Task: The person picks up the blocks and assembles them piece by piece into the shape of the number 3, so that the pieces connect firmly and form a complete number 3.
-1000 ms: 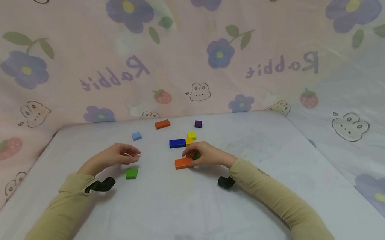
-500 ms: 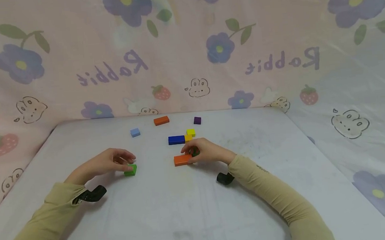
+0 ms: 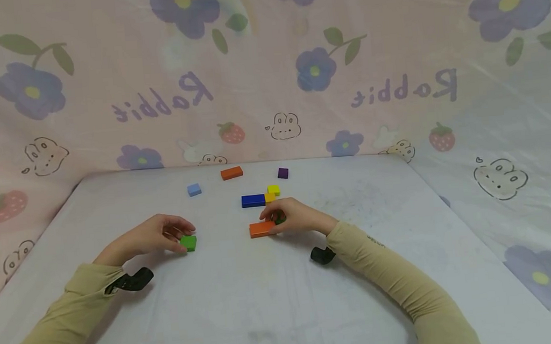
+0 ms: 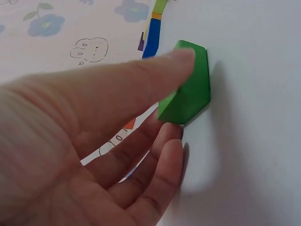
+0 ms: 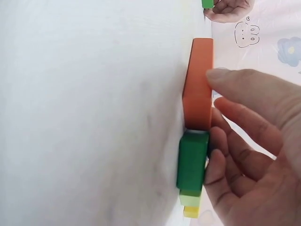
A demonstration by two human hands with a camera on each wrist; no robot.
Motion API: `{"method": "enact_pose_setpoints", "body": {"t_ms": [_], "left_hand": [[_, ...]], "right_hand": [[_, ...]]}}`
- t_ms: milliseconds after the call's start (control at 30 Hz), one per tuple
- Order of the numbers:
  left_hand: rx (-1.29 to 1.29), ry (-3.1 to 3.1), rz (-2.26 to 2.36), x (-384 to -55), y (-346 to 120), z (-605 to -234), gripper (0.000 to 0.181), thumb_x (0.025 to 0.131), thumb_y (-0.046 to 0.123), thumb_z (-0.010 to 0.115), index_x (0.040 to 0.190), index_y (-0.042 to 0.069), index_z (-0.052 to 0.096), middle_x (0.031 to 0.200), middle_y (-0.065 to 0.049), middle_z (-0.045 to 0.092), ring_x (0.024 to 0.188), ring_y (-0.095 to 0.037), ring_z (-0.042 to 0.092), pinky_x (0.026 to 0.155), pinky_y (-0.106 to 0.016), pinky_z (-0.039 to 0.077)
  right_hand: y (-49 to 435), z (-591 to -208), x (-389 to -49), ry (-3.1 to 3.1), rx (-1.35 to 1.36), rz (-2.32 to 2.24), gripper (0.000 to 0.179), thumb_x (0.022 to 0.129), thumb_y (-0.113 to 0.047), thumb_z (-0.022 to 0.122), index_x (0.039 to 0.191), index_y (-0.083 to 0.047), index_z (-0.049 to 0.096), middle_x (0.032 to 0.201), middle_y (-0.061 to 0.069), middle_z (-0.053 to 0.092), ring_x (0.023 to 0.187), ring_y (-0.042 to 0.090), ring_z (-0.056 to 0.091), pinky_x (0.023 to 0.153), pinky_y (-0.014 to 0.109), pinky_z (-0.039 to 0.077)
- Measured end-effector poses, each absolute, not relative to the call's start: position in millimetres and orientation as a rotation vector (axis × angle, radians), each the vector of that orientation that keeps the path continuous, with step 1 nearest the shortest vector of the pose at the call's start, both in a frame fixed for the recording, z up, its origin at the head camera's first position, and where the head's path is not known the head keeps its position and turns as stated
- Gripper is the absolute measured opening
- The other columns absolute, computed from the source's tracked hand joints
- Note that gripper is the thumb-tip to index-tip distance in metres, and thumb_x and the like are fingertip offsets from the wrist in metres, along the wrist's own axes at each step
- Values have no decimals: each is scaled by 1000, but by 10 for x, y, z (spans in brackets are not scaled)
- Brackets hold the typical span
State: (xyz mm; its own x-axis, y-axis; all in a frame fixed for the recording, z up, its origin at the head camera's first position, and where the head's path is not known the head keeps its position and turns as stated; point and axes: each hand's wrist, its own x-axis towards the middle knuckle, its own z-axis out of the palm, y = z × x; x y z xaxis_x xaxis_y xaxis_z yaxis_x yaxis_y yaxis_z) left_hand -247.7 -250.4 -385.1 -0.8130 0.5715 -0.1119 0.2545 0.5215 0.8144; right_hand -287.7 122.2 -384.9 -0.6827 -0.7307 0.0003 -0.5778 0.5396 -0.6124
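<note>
My left hand (image 3: 152, 238) is at a bright green block (image 3: 189, 243) on the left side of the white table. In the left wrist view the thumb lies across the green block (image 4: 193, 84), with fingertips at its lower end. Near the middle, my right hand (image 3: 296, 216) pinches a long orange block (image 3: 261, 229) lying flat. The right wrist view has the thumb at one side of the orange block (image 5: 197, 84) and the fingers curled behind. Against its end stands a dark green block (image 5: 193, 160), mostly hidden by the hand in the head view.
Behind the right hand, a dark blue block (image 3: 253, 200) meets an amber block (image 3: 270, 198), with a yellow one (image 3: 273, 190) behind. Farther back lie a light blue block (image 3: 194, 189), a red-orange block (image 3: 232, 173) and a purple block (image 3: 282, 173). A patterned curtain (image 3: 249, 87) rises behind the table.
My left hand has come down and nearer, from above the table onto the bright green block. My right hand stays at the orange block. The head view has tilted slightly.
</note>
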Motion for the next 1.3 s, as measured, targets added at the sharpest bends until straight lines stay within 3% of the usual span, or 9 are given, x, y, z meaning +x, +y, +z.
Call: {"method": "enact_pose_setpoints", "body": {"t_ms": [367,1300], "left_hand": [[658,2407,1172,-2441,-2458,-3798,46,73,6,82,114,-4,64,110,-13,64,93,-25,56,76,-27,49],[768,2481,1188,-2559,-2042,-3798,40,76,12,81,112,2,67,106,-6,66,96,-24,59,84,-34,50]], "right_hand": [[1234,-3861,-2876,2532,-1096,-867,32,82,-13,76,113,-10,67,106,-3,64,89,13,56,82,25,48],[1235,-3842,-2860,2519,-1137,-887,29,82,-13,77,109,-8,68,103,-2,65,87,13,56,80,25,48]]}}
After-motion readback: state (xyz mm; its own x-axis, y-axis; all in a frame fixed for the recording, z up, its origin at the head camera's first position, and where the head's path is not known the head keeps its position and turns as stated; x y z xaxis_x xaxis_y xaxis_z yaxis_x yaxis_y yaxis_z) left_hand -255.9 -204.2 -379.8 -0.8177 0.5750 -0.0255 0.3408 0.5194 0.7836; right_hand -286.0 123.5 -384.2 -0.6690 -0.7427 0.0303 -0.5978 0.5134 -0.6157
